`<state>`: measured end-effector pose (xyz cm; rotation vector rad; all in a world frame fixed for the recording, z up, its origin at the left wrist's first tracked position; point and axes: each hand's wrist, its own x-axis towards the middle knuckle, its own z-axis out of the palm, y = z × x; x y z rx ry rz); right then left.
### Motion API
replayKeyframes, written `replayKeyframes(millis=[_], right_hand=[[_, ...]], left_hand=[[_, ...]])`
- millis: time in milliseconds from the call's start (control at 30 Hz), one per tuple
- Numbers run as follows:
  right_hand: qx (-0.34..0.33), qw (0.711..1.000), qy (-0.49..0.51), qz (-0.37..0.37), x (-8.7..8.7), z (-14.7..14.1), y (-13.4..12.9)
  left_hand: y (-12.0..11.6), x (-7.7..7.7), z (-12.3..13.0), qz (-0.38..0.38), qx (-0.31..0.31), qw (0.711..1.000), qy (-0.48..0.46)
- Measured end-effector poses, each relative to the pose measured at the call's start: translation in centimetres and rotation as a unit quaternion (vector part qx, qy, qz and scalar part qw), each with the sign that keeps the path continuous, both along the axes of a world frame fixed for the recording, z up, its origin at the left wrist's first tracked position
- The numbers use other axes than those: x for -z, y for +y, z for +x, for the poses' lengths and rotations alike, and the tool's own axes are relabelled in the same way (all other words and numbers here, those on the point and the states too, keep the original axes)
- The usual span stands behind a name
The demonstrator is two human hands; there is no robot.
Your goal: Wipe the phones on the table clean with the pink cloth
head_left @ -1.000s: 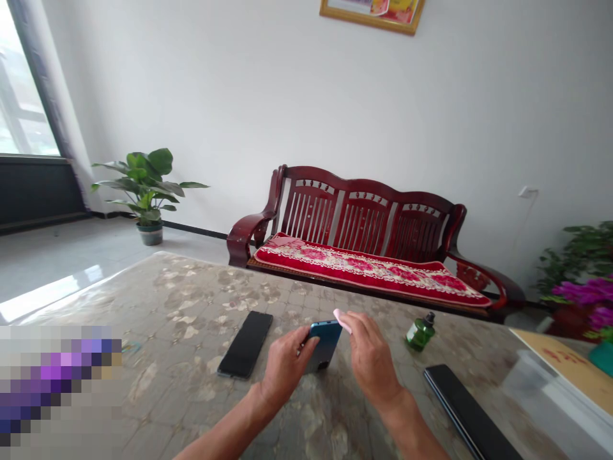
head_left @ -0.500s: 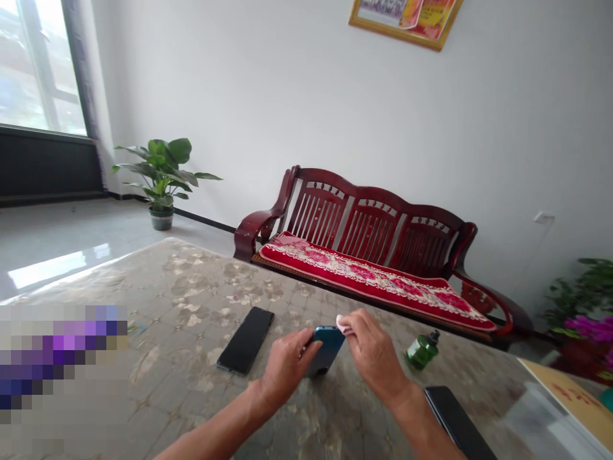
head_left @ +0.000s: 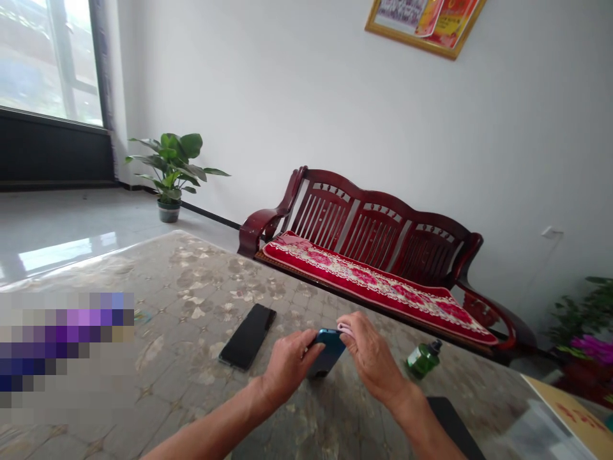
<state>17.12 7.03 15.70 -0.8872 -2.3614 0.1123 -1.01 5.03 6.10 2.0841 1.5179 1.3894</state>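
A blue phone (head_left: 329, 355) stands on edge above the patterned tabletop, gripped along its left side by my left hand (head_left: 290, 363). My right hand (head_left: 372, 351) pinches a small folded pale pink cloth (head_left: 344, 328) against the phone's upper right corner. To the left a black phone (head_left: 248, 337) lies flat. A green bottle (head_left: 423, 359) with a black top is to the right of my right hand. Another dark phone (head_left: 454, 427) lies by my right forearm, which partly hides it.
The table (head_left: 191, 396) has a clear patterned cover. A box (head_left: 569, 409) sits at its right edge. Beyond are a dark red wooden bench (head_left: 373, 230) with a red cushion and a potted plant (head_left: 169, 211). A blurred patch covers the table's left part.
The view has shifted slightly. My right hand has the cloth more folded under its fingers at the phone's corner. My left hand keeps its hold.
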Motion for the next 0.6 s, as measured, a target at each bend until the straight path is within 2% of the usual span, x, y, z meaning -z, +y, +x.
replayKeyframes(millis=[133, 233, 367, 600], right_hand=[[0.04, 0.998, 0.041, -0.022, 0.3, 0.1, 0.2], [0.052, 0.998, 0.043, 0.017, -0.2, 0.4, 0.5], [0.055, 0.997, -0.021, 0.055, -1.4, 0.9, 0.6], [0.058, 0.992, -0.108, 0.02, -2.6, 0.8, 0.4]], left_hand=[[0.1, -0.1, 0.0, 0.007, 0.001, 1.0, 0.001], [0.2, 0.0, 0.0, 0.01, -0.001, 1.0, 0.002], [0.4, 0.4, 0.0, 0.005, -0.004, 1.0, 0.006], [0.3, 0.4, 0.0, 0.008, -0.012, 1.0, 0.017]])
